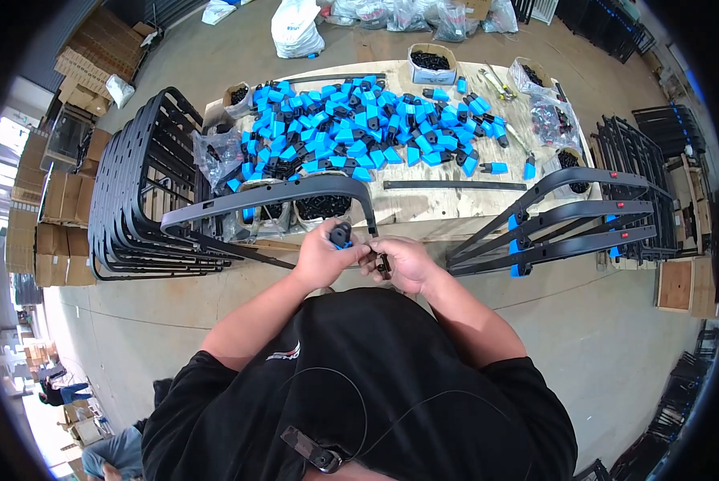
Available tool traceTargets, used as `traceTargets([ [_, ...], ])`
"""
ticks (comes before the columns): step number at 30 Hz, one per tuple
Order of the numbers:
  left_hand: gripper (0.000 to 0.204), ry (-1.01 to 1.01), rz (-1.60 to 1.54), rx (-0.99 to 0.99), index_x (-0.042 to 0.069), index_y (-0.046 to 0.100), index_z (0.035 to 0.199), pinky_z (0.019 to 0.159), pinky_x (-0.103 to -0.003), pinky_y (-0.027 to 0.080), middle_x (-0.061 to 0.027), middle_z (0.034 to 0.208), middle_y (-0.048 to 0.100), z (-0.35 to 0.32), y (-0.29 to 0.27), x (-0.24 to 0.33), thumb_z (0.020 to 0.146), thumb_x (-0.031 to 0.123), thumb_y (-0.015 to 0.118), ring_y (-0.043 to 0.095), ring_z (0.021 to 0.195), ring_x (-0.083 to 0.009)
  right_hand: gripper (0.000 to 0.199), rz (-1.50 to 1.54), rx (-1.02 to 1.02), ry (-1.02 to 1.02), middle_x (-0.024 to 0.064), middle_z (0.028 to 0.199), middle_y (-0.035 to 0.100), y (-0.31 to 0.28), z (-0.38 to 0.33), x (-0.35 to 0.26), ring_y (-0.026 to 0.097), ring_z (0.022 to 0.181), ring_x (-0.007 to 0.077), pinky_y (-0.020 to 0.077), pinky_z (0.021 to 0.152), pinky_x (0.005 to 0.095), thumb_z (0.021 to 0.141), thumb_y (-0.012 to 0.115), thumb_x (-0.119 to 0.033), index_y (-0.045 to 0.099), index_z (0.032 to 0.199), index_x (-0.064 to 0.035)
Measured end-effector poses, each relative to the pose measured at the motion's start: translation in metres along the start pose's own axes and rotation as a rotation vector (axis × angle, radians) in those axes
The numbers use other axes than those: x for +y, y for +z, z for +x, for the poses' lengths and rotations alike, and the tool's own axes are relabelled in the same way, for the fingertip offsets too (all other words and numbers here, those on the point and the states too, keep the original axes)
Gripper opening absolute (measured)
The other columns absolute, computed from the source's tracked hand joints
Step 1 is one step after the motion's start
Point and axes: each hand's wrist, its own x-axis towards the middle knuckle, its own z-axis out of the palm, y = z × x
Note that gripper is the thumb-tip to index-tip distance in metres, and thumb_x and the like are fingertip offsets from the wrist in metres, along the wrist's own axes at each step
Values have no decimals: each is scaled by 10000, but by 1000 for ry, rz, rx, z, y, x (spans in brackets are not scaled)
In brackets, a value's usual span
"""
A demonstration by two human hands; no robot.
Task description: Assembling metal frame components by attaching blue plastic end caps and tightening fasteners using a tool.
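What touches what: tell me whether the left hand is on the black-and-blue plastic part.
Touching. The head view shows the left hand gripping the black-and-blue plastic part with its fingers wrapped around it.

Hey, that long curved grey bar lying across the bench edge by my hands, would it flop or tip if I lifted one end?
The curved grey bar probably stays stiff: it holds its arch unsupported. Being long, with bent-down ends, it would likely swing and feel unbalanced rather than roll.

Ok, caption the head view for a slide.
Left hand holds a black-and-blue plastic fitting, right hand a small black part, before a workbench heaped with blue fittings.
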Motion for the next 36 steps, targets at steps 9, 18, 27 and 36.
traceTargets([
  [9, 272, -239, -454, -125, 42, 583, 892, 554, -268, 495, -38, 726, 636, 19, 18, -31, 846, 124, 839, 599, 617, -114, 266, -114, -4, -24, 36, 800, 549, -25, 6, 12, 505, 631, 113, 356, 497, 251, 1065, 499, -272, 595, 983, -38],
  [18, 343, -399, -374, -158, -14, 587, 1101, 566, -299, 508, -75, 865, 656, 26, 51, -113, 900, 249, 680, 620, 667, -143, 300, -7, 201, 14, 0, 730, 484, -86, 29, 40, 423, 582, 99, 315, 477, 253, 1053, 521, -334, 559, 907, -74],
  [27, 393, -429, -62, -269, -31, 591, 1175, 808, -342, 574, -96, 1043, 699, 38, 59, -88, 903, 191, 768, 683, 937, -189, 285, -51, 363, 48, -15, 699, 480, -82, 30, 27, 422, 540, 98, 315, 463, 260, 1035, 543, -336, 581, 883, -98],
  [36, 369, -465, -691, -270, -21, 593, 1226, 884, -343, 509, -87, 1130, 672, 48, 70, -126, 890, 52, 727, 641, 1005, -167, 276, -156, 305, -71, -32, 692, 488, -72, 59, 11, 420, 559, 81, 318, 503, 261, 1027, 529, -326, 574, 870, -102],
])
